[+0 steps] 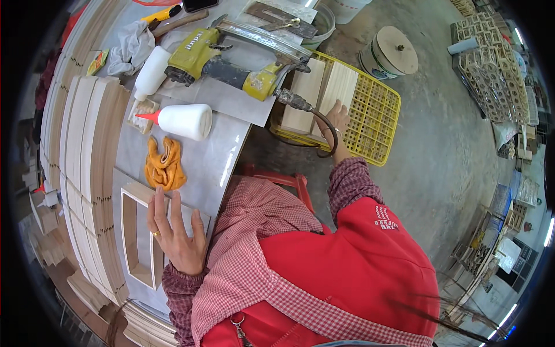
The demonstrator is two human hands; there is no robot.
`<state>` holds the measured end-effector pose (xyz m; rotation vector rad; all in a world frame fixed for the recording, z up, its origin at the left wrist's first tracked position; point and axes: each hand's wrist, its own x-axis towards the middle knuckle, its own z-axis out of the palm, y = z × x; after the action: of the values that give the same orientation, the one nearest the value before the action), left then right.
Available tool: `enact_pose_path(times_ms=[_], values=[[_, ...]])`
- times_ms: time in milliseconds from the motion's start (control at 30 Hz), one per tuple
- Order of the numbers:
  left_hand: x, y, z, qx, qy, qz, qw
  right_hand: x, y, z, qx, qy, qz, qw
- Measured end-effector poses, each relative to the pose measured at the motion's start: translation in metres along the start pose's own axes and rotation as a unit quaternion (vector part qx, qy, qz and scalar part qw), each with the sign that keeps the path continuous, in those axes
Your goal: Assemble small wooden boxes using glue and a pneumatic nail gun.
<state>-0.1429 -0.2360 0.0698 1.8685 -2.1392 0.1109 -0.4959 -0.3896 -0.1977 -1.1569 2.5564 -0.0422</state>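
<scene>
On the metal-topped table, a rectangular pale wooden frame [128,231] lies by my left hand [180,234]. That hand is open, its fingers spread across the frame's near side. My right hand [337,122] reaches down to the right of the table, to a yellow plastic crate [378,115]. Its fingers lie stretched along a pale wooden piece [342,81] in the crate, beside a second wooden piece [303,98]. A dark hose crosses in front of part of this hand, and its thumb is not clearly seen.
A yellow-green nail gun [199,52] rests at the table's far edge, its hose [326,124] hanging over the crate. White glue bottles [188,121], an orange cloth [165,165] and a grey rag [130,49] lie nearby. Stacked wooden strips [87,144] line the left. A lidded bucket [393,52] stands beyond.
</scene>
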Motion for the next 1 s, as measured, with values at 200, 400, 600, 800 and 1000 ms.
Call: enact_pose_path(times_ms=[200,400,600,800,1000], values=[[0.004,0.0,0.001,-0.022,0.004,0.012,1.0,0.003,0.02,-0.036,0.162,0.092,-0.026,0.982],[0.017,0.006,-0.011,-0.046,0.043,0.03,0.998,0.011,0.021,-0.18,0.339,0.182,-0.237,0.892],[0.029,0.012,-0.029,0.067,0.123,0.198,0.97,-0.129,-0.083,-0.272,0.707,-0.442,-0.108,0.541],[-0.002,-0.028,-0.061,0.116,0.103,0.151,0.976,-0.248,-0.166,-0.198,0.434,-0.603,-0.428,0.515],[-0.049,-0.06,-0.096,0.018,-0.068,0.035,0.997,-0.295,-0.211,-0.173,0.257,-0.843,-0.059,0.469]])
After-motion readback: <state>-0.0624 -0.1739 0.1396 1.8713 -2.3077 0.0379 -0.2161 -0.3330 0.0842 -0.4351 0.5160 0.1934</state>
